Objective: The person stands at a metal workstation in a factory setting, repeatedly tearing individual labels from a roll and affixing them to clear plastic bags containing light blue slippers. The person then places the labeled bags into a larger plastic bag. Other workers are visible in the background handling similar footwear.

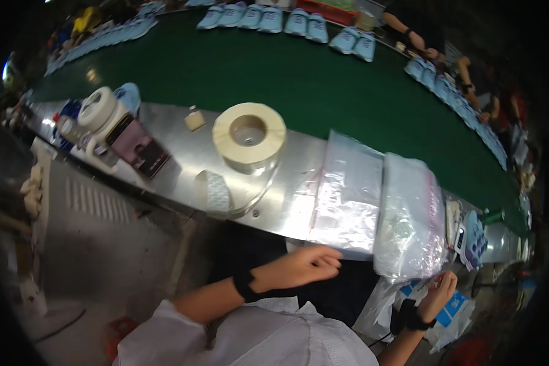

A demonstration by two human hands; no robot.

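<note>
My left hand point(305, 266) is in front of the metal ledge, just below the near edge of a flat stack of clear plastic bags point(348, 198). Its fingers curl in loosely, and nothing shows in them. Beside that stack, a thicker pile of clear bags point(409, 213) hangs slightly over the edge. My right hand point(438, 296) is at the near right corner of this pile, its fingers bent and closed. Whatever they may hold cannot be made out. Both wrists wear black bands. To the left, a large roll of cream labels point(249, 134) lies on the ledge, its strip point(218, 190) trailing loose.
A white jug-like bottle point(97, 110) and a phone point(137, 146) stand at the left, near a small bottle point(194, 119). Beyond the metal ledge point(177, 155) runs a green belt point(238, 67) lined with light-blue shoes point(260, 18). Co-workers' hands point(416, 41) are at the far right.
</note>
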